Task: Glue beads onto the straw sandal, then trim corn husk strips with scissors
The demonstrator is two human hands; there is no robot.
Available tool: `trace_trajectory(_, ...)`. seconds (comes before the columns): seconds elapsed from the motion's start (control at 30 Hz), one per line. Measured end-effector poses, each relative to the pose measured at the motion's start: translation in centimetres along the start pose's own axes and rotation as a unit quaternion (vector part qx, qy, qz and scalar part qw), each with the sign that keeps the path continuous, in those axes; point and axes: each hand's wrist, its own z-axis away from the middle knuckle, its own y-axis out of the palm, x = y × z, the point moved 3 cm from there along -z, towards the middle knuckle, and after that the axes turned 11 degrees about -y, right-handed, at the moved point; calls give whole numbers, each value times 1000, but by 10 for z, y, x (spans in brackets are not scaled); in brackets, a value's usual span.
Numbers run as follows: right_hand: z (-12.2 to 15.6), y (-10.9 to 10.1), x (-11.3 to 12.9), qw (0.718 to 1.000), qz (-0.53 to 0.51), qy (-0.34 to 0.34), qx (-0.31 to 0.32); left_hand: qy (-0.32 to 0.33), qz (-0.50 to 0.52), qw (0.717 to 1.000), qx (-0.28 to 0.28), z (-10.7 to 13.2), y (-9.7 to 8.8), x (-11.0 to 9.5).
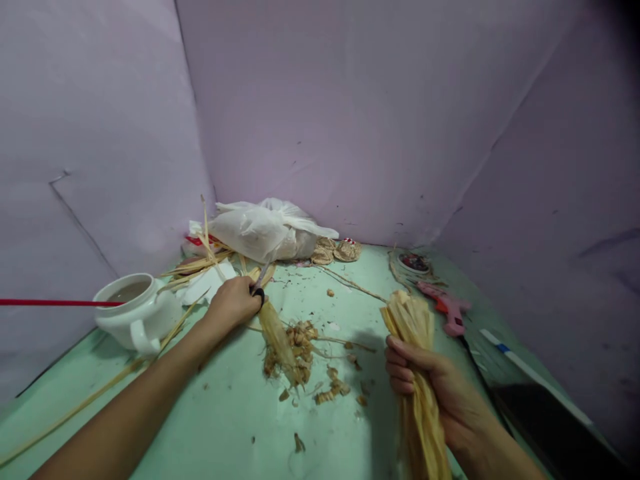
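Observation:
My right hand [425,377] is wrapped round a bundle of dried husks [413,317], pale yellow and held upright, with trimmed-looking ends at the top. My left hand [235,303] reaches forward, its fingers closed at the dark handle of a pair of scissors [259,291]. The blades point away from me, towards a white plastic bag. Just right of that hand lies a loose strip of husk [280,333]. Its lower end rests on a small heap of brown husk scraps [303,343] on the green tabletop [220,427].
A white mug-like pot [145,320] with a red stick across it stands at the left. Behind are the white plastic bag [270,230] and woven straw pieces [347,250]. A pink glue gun [450,307] and dark flat object [550,427] lie right. Walls enclose the table.

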Motion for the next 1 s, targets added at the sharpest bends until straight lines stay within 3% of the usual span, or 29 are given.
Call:
trace_trajectory(0.27,-2,1,-3,999,37,-11,-26,7,96,995,-41,5,11,-14)
trace_trajectory(0.37,0,2,-2,998,47,-22,-26,6,180,981,-78,0,1,-17)
trace_trajectory(0.43,1,3,-1,998,53,-29,-20,-1,237,965,-117,1,-15,-21)
trace_trajectory(0.53,3,5,-2,998,55,-31,-7,35,335,913,-230,22,-53,-28)
trace_trajectory(0.6,4,6,-3,998,56,-35,0,150,445,802,-369,47,-81,-32)
trace_trajectory(0.67,5,7,-3,997,57,-42,1,195,508,739,-396,61,-96,-33)
trace_trajectory(0.73,6,8,-2,997,55,-56,6,177,585,724,-318,64,-99,-34)
trace_trajectory(0.8,8,9,0,996,53,-74,19,120,669,714,-168,61,-87,-40)
trace_trajectory(0.9,13,12,2,993,42,-102,36,12,724,689,43,68,-55,-57)
trace_trajectory(1.0,20,19,-1,990,28,-110,80,-62,727,667,153,90,-23,-77)
